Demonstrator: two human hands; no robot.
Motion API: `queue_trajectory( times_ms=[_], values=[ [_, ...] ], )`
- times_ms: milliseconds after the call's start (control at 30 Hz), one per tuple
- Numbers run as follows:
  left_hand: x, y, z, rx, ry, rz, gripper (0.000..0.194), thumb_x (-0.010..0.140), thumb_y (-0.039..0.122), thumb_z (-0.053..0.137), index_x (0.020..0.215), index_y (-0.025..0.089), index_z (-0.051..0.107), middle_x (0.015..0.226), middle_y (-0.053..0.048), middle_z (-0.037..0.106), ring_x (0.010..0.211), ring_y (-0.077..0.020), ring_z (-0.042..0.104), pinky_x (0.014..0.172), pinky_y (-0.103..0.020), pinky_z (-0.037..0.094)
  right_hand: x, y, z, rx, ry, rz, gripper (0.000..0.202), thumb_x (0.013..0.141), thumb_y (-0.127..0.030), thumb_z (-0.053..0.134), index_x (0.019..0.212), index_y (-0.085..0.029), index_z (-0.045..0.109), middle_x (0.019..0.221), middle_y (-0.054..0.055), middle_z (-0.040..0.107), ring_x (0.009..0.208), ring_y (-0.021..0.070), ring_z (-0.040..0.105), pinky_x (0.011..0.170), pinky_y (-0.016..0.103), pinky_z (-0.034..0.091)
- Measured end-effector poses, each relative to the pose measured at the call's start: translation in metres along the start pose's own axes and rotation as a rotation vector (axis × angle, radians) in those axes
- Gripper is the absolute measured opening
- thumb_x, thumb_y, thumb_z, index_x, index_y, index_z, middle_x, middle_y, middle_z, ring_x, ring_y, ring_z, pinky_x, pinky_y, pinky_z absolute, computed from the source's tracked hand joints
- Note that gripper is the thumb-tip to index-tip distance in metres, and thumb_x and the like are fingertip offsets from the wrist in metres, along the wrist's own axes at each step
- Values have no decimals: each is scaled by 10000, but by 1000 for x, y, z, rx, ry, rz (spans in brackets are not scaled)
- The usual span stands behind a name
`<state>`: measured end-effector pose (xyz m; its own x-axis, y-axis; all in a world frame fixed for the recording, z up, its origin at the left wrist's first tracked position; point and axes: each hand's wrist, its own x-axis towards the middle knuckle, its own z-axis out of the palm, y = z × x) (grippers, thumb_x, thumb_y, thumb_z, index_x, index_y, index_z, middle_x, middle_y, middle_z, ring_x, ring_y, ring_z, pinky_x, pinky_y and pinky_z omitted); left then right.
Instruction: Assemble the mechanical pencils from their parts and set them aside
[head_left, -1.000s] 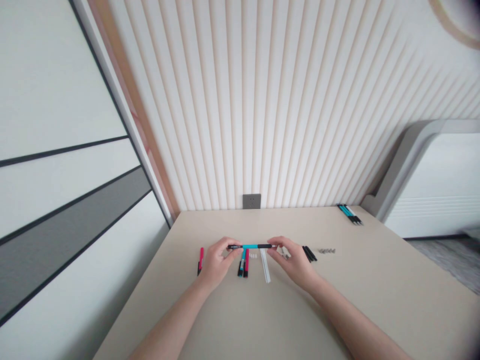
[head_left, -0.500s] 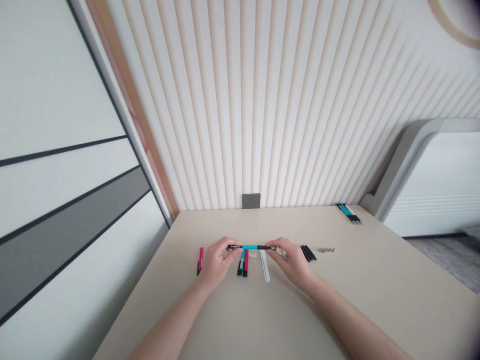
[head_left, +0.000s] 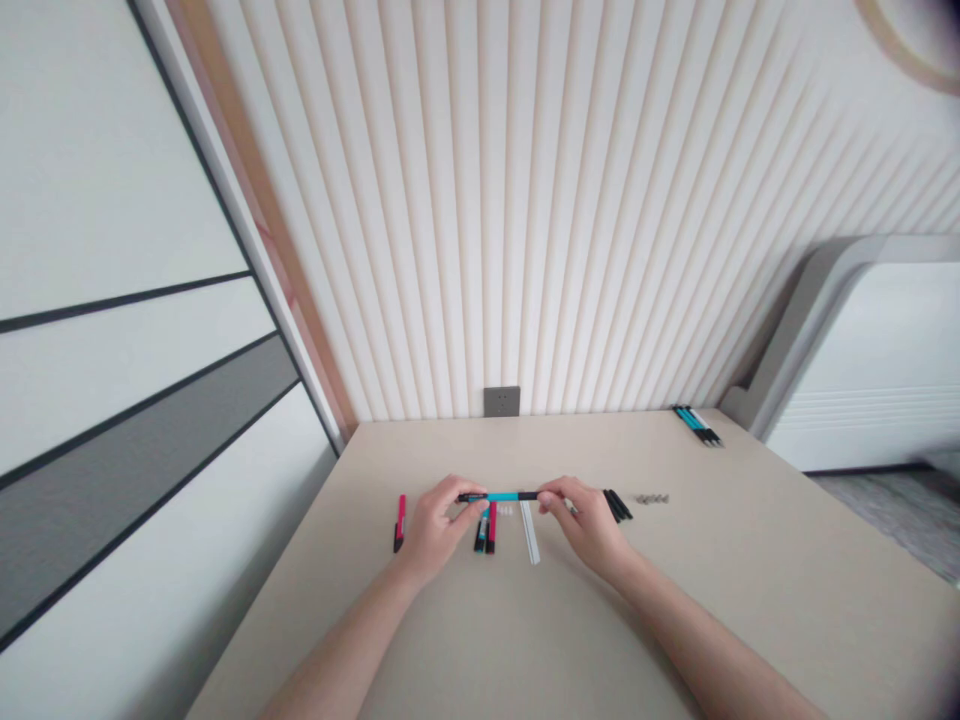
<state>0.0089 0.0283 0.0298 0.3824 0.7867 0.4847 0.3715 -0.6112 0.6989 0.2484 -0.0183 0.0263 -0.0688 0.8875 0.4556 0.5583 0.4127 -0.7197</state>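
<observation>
A blue pen (head_left: pixel 502 496) with black ends is held level above the desk between my two hands. My left hand (head_left: pixel 433 525) pinches its black clip end. The thumb and fingers of my right hand (head_left: pixel 589 520) close round the other end and hide its tip. Below the pen lie a blue pen barrel (head_left: pixel 481 535) and a pink pen barrel (head_left: pixel 492 532), side by side, with small white pieces (head_left: pixel 505 510) to their right. Thin white sticks (head_left: pixel 531 538), perhaps refills, rest nearer my right hand. Right of that hand are several black tubes (head_left: pixel 618 505), partly covered by it.
Another pink pen barrel (head_left: pixel 402 512) with a black end lies left of my left hand. Small metallic cone-like pieces (head_left: pixel 652 498) form a row on the right. Several pens (head_left: pixel 697 426) lie at the desk's (head_left: pixel 480 640) far right corner. A socket (head_left: pixel 502 401) sits on the ribbed wall.
My right fingertips have shifted on the pen's right end and now cover the tip that showed between them before. The left hand keeps its grip almost unmoved.
</observation>
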Motion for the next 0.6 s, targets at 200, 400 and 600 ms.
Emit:
queue_trajectory(
  times_ms=[200,400,600],
  values=[
    [1,-3,-1,31,34,-51,216,846,333,626,1006,198,681,931,-40,716,832,-170,646,776,-278,517,0,4,-1,14,83,-6,211,944,-335,493,903,-205,655,849,46,685,807,191,616,743,289,449],
    [-1,-11,2,6,109,-179,295,865,395,596,1046,183,693,821,-27,727,720,-163,648,720,-270,520,0,4,0,27,90,23,208,932,-343,511,938,-209,670,873,48,690,804,189,613,731,285,458],
    [-7,-14,11,-16,117,-184,409,932,378,485,1274,177,583,903,-52,736,828,-188,680,789,-291,532,-1,5,5,8,33,29,232,928,-359,507,933,-211,686,871,49,696,797,188,615,733,291,462]
  ],
)
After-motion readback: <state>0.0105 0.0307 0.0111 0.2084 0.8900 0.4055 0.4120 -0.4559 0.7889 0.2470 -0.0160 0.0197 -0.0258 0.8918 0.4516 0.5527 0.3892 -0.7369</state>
